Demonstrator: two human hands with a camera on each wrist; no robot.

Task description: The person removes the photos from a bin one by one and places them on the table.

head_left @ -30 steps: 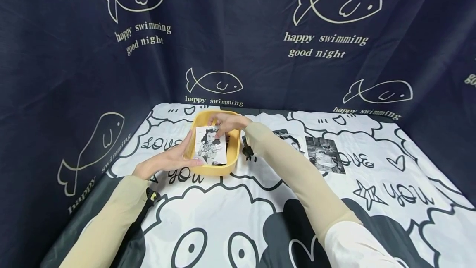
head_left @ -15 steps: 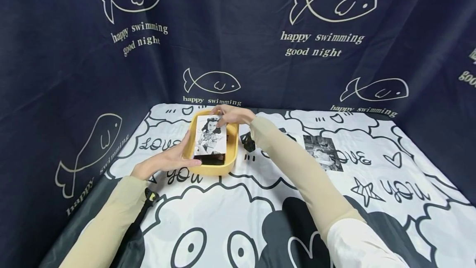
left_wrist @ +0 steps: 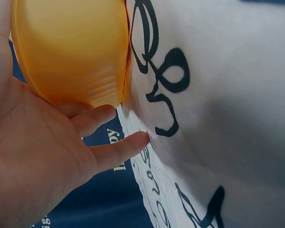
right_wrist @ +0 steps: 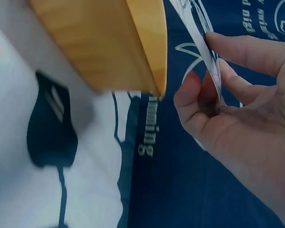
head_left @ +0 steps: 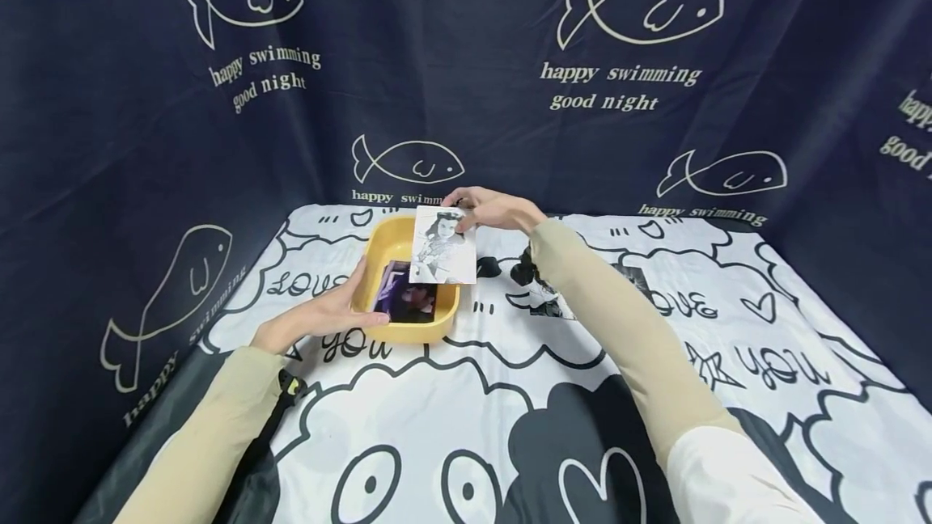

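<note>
My right hand (head_left: pixel 495 209) pinches a black-and-white portrait photo card (head_left: pixel 442 253) between thumb and fingers, above the right side of a yellow plastic box (head_left: pixel 374 253). In the right wrist view the card (right_wrist: pixel 199 35) appears nearly edge-on, with the thumb on one face and fingertips behind it. My left hand (head_left: pixel 320 316) holds the box at its front left corner, its thumb over the rim. Some of its fingers (left_wrist: pixel 118 151) spread along the outside of the wall in the left wrist view. Inside the box lies a purple and dark photo card (head_left: pixel 408 295).
Right of the box, a black-and-white photo (head_left: pixel 551 308) and a darker photo (head_left: pixel 636 277) lie partly hidden by the right arm. The white cloth (head_left: pixel 437 419) has black cartoon prints. A dark blue fish-print curtain (head_left: pixel 502 120) stands behind it.
My right hand has lifted the portrait card and carried it up and to the right, uncovering the purple card in the box. The left hand stays at the box.
</note>
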